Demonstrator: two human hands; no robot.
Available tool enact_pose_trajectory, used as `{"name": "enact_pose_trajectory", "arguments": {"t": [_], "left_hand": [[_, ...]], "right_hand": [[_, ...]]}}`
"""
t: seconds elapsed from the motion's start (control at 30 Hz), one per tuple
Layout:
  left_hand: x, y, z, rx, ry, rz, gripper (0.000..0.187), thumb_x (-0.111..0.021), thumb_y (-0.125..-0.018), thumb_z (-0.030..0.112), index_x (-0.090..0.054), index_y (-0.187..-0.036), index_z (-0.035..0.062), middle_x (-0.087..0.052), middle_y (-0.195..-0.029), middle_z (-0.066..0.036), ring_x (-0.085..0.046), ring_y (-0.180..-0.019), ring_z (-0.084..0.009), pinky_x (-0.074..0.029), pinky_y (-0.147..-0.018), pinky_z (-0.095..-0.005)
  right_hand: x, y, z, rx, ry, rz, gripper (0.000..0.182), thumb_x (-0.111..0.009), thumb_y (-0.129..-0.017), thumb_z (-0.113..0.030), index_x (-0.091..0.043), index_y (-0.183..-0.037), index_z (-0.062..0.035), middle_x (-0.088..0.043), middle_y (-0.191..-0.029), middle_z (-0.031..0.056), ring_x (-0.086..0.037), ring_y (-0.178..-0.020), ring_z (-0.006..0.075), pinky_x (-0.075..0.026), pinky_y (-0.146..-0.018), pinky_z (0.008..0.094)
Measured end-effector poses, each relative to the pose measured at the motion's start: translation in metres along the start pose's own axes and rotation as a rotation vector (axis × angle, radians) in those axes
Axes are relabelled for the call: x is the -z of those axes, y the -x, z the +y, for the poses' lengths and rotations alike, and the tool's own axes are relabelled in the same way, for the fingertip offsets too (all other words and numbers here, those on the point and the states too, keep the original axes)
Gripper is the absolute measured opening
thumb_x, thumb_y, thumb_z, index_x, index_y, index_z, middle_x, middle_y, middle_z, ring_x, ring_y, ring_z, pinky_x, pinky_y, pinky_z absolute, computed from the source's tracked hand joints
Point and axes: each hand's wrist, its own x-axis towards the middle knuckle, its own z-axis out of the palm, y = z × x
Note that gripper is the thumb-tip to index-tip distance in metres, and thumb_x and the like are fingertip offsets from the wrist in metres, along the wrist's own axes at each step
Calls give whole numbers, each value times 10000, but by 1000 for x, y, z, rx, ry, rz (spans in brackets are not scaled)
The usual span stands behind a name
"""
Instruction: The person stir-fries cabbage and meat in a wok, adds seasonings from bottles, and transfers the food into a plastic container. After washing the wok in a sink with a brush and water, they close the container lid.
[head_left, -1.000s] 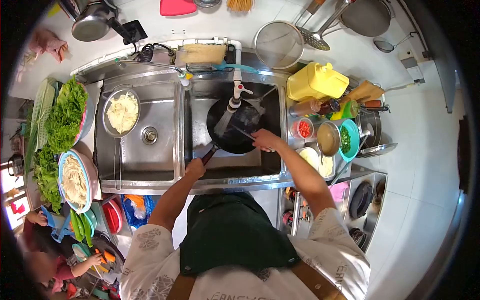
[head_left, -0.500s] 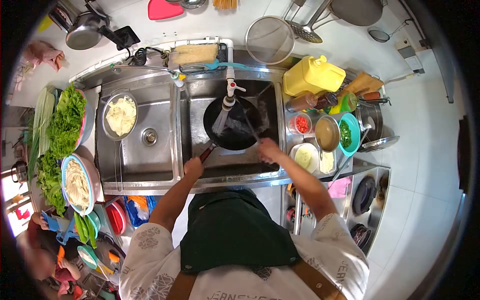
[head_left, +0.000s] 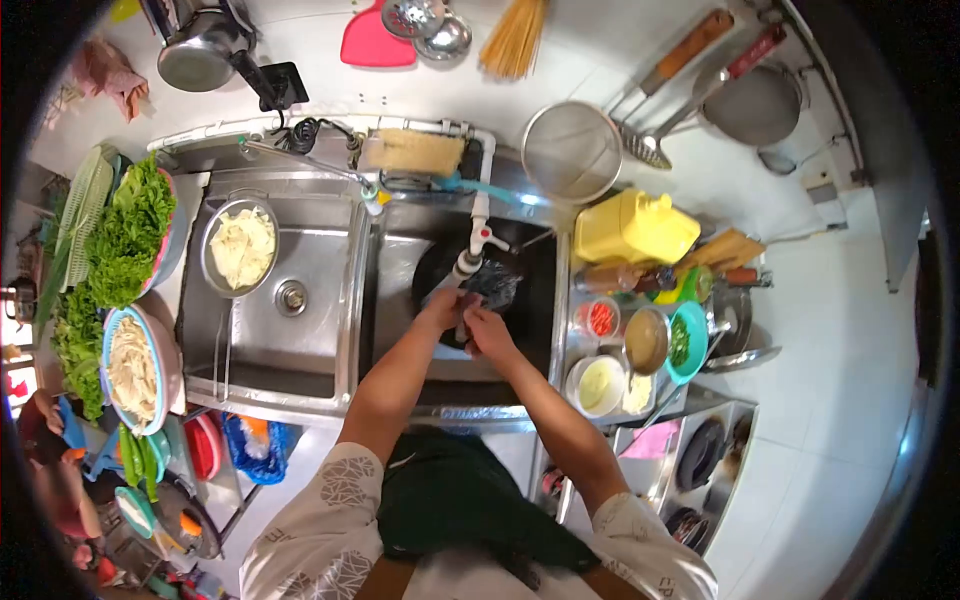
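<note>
Both hands are close together over the black wok (head_left: pixel 430 262) in the right sink basin, just below the white faucet (head_left: pixel 480 215) with its red-marked valve. My left hand (head_left: pixel 446 307) is at the running water, its fingers partly hidden and blurred. Beside it, my right hand (head_left: pixel 484 330) has its fingers curled in; what it holds, if anything, is too small to make out. Water glistens in the wok. A thin stick (head_left: pixel 537 240) leans near the basin's upper right corner.
A strainer of pale food (head_left: pixel 242 248) rests in the left basin (head_left: pixel 315 270). Lettuce (head_left: pixel 130 240) and a bowl of pale strips (head_left: pixel 133 370) stand left. A yellow jug (head_left: pixel 636 228), bowls and bottles stand right. Part of another person (head_left: pixel 65 480) shows at lower left.
My left hand has let go of the wok's handle and moved up and right. My right hand has left the thin tool and moved left beside it. The view has shifted.
</note>
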Motion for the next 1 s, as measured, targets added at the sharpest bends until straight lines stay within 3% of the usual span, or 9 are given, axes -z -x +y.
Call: {"name": "enact_pose_trajectory", "arguments": {"t": [0.1, 0.17, 0.23, 0.3, 0.53, 0.63, 0.7, 0.93, 1.0], "left_hand": [[-25, 21, 40, -469, -1131, 182, 445, -619, -933, 390, -633, -1231, 60, -694, -1165, -154, -642, -1113, -343, -525, -934, -412], [-17, -2, 37, -429, -772, 129, 399, -611, -937, 326, -628, -1217, 42, -690, -1162, -152, -643, -1111, -334, -526, -947, -442], [0, -27, 26, -115, 502, 3, 353, -603, -940, 261, -624, -1202, 25, -685, -1159, -150, -643, -1109, -325, -526, -961, -471], [18, -23, 9, -22, 915, 32, 309, -595, -944, 196, -619, -1187, 8, -681, -1156, -148, -643, -1107, -317, -526, -975, -501], [52, 106, -33, -49, 213, -52, 178, -546, -912, -7, -601, -1076, -46, -674, -1048, -176, -673, -973, -327, -588, -897, -425], [71, 130, -61, -228, -304, -156, 129, -555, -925, 6, -624, -1023, -40, -689, -987, -160, -685, -904, -288, -596, -840, -405], [61, 155, -53, 113, -28, 45, 126, -570, -941, 39, -628, -1010, -48, -686, -1001, -145, -681, -858, -232, -605, -748, -371], [90, 145, -73, 170, -525, 198, 154, -469, -954, 132, -606, -1006, 85, -538, -700, -26, -422, -489, -143, -317, -367, -296], [95, 154, -83, 106, -436, 153, 146, -495, -946, 181, -619, -978, 110, -501, -671, -2, -386, -455, -122, -286, -381, -286]], "right_hand": [[26, 52, -86, 174, 116, 67, 309, -552, -987, -211, -643, -1218, -26, -614, -743, 36, -576, -499, 110, -439, -415, 254], [47, 62, -141, 340, 160, 134, 305, -554, -996, -205, -655, -1230, -38, -618, -751, 27, -568, -511, 93, -429, -427, 255], [67, 64, -207, 543, 181, 235, 286, -568, -994, -211, -679, -1195, -40, -627, -764, 21, -566, -526, 79, -423, -447, 251], [77, 68, -288, 712, 186, 365, 304, -600, -975, -255, -692, -1164, -35, -640, -777, 24, -574, -533, 86, -440, -473, 252], [59, 53, -497, 1170, 466, 1090, 504, -720, -817, -487, -672, -1054, -46, -713, -918, 111, -690, -847, 283, -532, -792, 405], [55, 55, -519, 1178, 474, 1176, 524, -744, -770, -510, -661, -1007, -50, -724, -956, 124, -696, -912, 327, -523, -851, 435], [66, 64, -523, 1274, 455, 1137, 520, -752, -761, -500, -657, -1008, -53, -728, -968, 127, -698, -925, 332, -522, -855, 437], [105, 151, -473, 1519, 328, 721, 542, -748, -800, -423, -643, -1138, -13, -726, -974, 138, -700, -890, 272, -519, -832, 349], [112, 173, -410, 1288, 752, 993, 450, -728, -838, -341, -628, -1113, 1, -710, -921, 154, -669, -789, 216, -524, -750, 336]]}}
